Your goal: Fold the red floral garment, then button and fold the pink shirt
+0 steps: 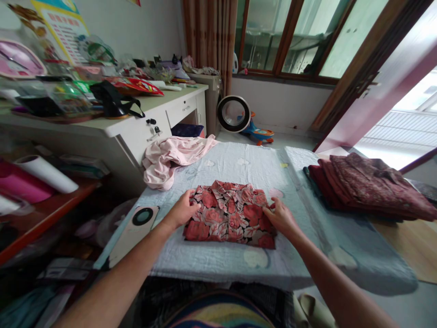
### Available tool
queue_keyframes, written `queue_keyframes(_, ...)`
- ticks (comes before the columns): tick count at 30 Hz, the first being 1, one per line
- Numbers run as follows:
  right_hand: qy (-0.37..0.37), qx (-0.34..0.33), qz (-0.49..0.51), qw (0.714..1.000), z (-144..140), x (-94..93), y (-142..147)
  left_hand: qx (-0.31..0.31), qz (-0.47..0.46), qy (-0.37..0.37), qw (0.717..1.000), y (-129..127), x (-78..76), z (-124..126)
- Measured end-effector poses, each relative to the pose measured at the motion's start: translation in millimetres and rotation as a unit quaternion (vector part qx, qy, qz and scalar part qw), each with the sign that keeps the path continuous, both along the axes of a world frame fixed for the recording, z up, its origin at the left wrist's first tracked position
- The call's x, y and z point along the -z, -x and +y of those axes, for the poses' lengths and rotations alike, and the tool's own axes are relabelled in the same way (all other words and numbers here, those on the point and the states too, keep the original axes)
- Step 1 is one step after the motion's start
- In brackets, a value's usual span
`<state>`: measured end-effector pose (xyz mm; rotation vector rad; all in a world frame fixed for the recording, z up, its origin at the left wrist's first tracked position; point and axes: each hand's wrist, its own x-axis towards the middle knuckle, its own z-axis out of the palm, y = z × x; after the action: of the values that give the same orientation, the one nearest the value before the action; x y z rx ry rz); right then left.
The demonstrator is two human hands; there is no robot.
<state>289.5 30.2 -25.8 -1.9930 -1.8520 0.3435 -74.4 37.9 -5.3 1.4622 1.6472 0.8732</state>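
Observation:
A red floral shirt (232, 216), folded into a flat rectangle with its collar at the far side, lies on the light blue cloth (225, 259) covering the table. My left hand (184, 209) grips the shirt's left edge between thumb and fingers. At the opposite edge, my right hand (279, 215) pinches the fabric the same way. To the left of my left forearm lies a pale phone (136, 232) with a round dark camera ring.
A pink garment (174, 159) lies crumpled at the far left of the table. Folded dark red clothes (372, 187) are stacked at the right. Beyond stand a cluttered white desk (136, 118), a washing machine with its round door (234, 114) open, and a blue ride-on toy (257, 132).

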Motion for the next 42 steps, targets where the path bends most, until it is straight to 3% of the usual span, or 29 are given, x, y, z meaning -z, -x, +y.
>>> queue_keyframes(2,0.063,0.018,0.012,0.998,-5.1,-6.5,3.4,-0.028,-0.082,0.073,0.994,-0.2,-7.9,-3.8)
queue_keyframes(5,0.094,0.036,0.001,0.995,-8.3,-12.8,12.8,-0.060,-0.172,0.138,0.974,-4.4,-16.9,-4.8)
queue_keyframes(11,0.104,0.053,-0.014,0.993,-6.8,-17.0,23.7,0.015,-0.310,0.235,0.921,-12.4,-18.7,1.9)
queue_keyframes(14,0.099,0.038,0.002,0.994,-5.5,-16.5,22.8,0.040,-0.305,0.213,0.927,-15.6,-14.4,4.2)
queue_keyframes(19,0.063,0.061,0.109,0.990,-5.5,-16.8,26.1,0.004,-0.249,0.133,0.959,-20.4,-12.1,4.1)
queue_keyframes(21,0.072,0.096,0.220,0.968,-7.5,-18.2,31.1,0.005,-0.258,0.139,0.956,-20.4,-14.2,3.6)
queue_keyframes(25,0.130,0.121,0.461,0.870,-12.9,-21.6,42.4,0.016,-0.298,0.193,0.935,-18.0,-18.9,3.4)
queue_keyframes(27,0.136,0.106,0.513,0.841,-14.4,-22.1,46.3,0.033,-0.325,0.242,0.914,-17.9,-19.6,3.4)
queue_keyframes(30,0.121,0.088,0.508,0.848,-13.5,-20.0,48.9,0.047,-0.352,0.288,0.889,-21.7,-20.2,2.1)
queue_keyframes(36,0.055,0.070,0.453,0.887,-7.1,-17.8,42.1,0.037,-0.387,0.255,0.885,-36.4,-34.2,-3.0)
queue_keyframes(42,0.044,0.039,0.431,0.900,-4.0,-45.2,15.3,0.069,-0.401,0.234,0.883,-62.2,-62.5,-4.4)
